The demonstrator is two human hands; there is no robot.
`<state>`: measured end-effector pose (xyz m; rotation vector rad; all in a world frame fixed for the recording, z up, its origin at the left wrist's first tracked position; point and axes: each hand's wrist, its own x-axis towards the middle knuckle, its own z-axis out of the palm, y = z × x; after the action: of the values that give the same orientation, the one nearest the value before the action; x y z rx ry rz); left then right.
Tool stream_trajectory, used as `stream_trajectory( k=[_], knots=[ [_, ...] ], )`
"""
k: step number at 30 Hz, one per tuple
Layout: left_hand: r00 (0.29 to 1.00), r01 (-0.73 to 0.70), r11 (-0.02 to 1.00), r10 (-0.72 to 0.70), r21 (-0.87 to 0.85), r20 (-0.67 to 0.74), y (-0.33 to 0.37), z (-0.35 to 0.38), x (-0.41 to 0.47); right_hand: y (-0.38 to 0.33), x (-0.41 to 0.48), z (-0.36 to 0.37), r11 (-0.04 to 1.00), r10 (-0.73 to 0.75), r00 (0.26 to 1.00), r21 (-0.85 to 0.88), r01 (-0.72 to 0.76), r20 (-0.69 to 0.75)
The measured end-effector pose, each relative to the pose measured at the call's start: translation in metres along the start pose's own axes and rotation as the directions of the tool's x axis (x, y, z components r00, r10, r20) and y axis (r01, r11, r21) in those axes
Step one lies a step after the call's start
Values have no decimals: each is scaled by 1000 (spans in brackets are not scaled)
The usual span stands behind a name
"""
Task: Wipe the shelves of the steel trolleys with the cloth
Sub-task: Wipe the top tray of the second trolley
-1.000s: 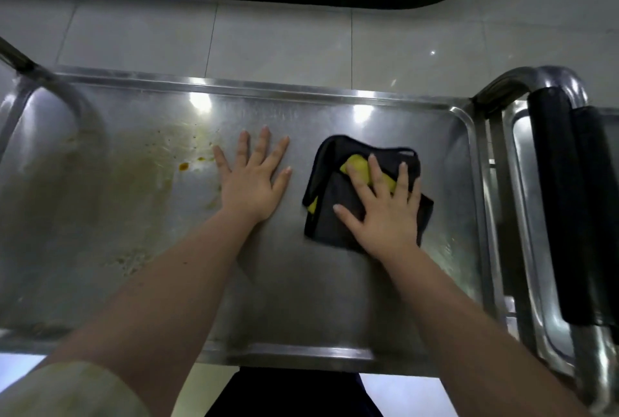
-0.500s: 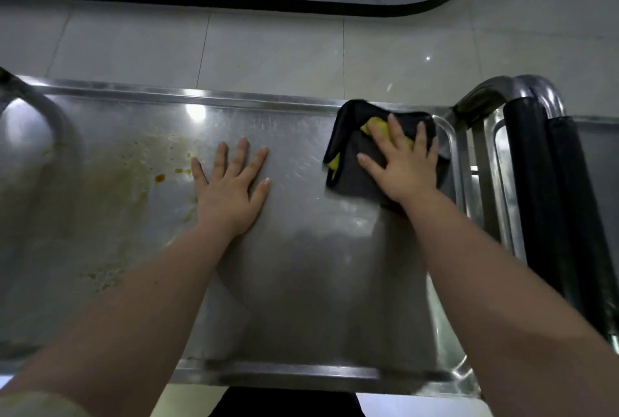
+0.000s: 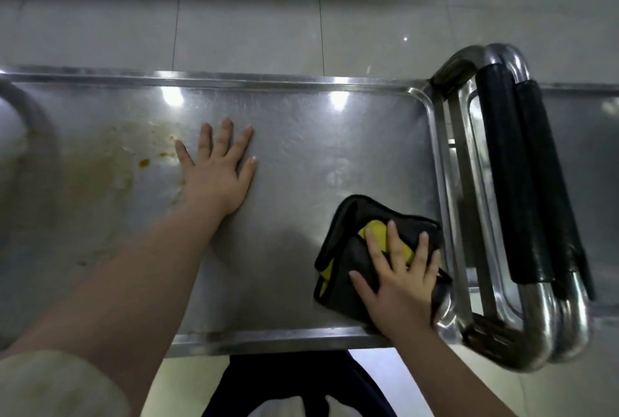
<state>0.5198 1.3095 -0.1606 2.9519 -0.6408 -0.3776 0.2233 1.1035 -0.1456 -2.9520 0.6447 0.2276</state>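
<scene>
So the top shelf (image 3: 301, 148) of the steel trolley runs left to right in front of the person, and the cloth (image 3: 358, 215) (black with a yellow side showing through the folds) sits at about 4 o'clock on it, jammed into the near right corner and touching the raised rim. The right hand (image 3: 398, 286) lies flat on top of the cloth, fingers straight and spread, pressing it down rather than grabbing it. The left hand (image 3: 217, 168) is well apart from it, near the middle of the shelf at roughly 10 o'clock from the cloth, palm down on bare steel, fingers fanned, holding nothing. Yellowish-brown stains (image 3: 144, 163) sit just at 9 o'clock of that hand. Two black-gripped handles (image 3: 502, 182) stand at 3 o'clock, right beside the cloth.
</scene>
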Motion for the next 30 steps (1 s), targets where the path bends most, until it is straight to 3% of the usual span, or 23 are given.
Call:
stream_trajectory(
  k=[5, 8, 11, 17, 20, 24, 30],
  knots=[
    [1000, -3, 1000, 3, 3, 8, -2, 1, 1, -116, 3, 9, 939, -338, 941, 69, 336, 26],
    [1000, -11, 1000, 11, -2, 12, -3, 2, 2, -143, 7, 10, 903, -428, 903, 69, 424, 39],
    [1000, -15, 1000, 15, -11, 6, -3, 2, 2, -107, 9, 7, 909, -410, 912, 74, 410, -19],
    [1000, -12, 1000, 12, -5, -2, -2, 2, 1, 29, -1, 1, 993, -105, 994, -45, 105, -5],
    [1000, -19, 1000, 19, -1, 1, -3, 4, 0, 51, -5, -2, 997, -52, 998, -54, 54, 37],
    [999, -31, 1000, 31, 1, 6, -7, 3, 1, 3, -2, -1, 994, -84, 996, -73, 86, 26],
    [999, -24, 999, 25, -21, 42, -7, -3, 1, -156, -3, 10, 919, -387, 922, 83, 385, 2]
  ],
)
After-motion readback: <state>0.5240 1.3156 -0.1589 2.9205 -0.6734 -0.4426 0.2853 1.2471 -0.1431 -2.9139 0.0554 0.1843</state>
